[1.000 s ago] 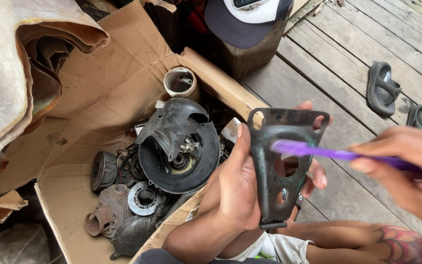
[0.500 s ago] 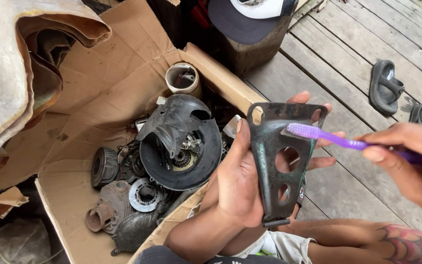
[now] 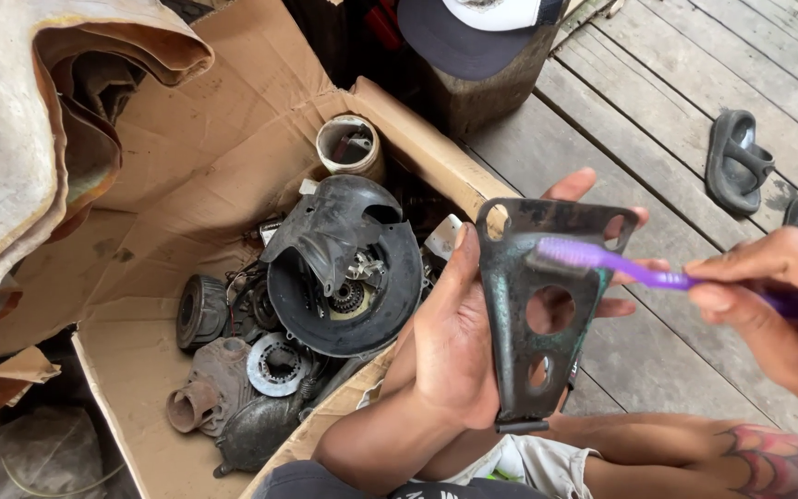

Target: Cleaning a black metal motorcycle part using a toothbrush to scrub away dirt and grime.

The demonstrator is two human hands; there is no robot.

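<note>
My left hand point(image 3: 454, 351) grips a dark, grimy metal bracket point(image 3: 536, 305), a tapering plate with round holes, held upright over my lap. In my right hand point(image 3: 773, 310) is a purple toothbrush point(image 3: 621, 261), and its bristled head rests on the upper part of the bracket, just above the largest hole. My left thumb lies along the bracket's left edge and the fingers show behind it.
An open cardboard box point(image 3: 187, 157) at the left holds several dirty engine parts, among them a round black housing point(image 3: 344, 277) and a white cylinder point(image 3: 348, 148). A cap point(image 3: 473, 28) sits on a wooden stump. Two dark sandals point(image 3: 736, 162) lie on the plank floor.
The toothbrush head went from the bracket's middle up to its upper part, shifting slightly across it. The bracket has tilted and shifted a little to the right in my left hand.
</note>
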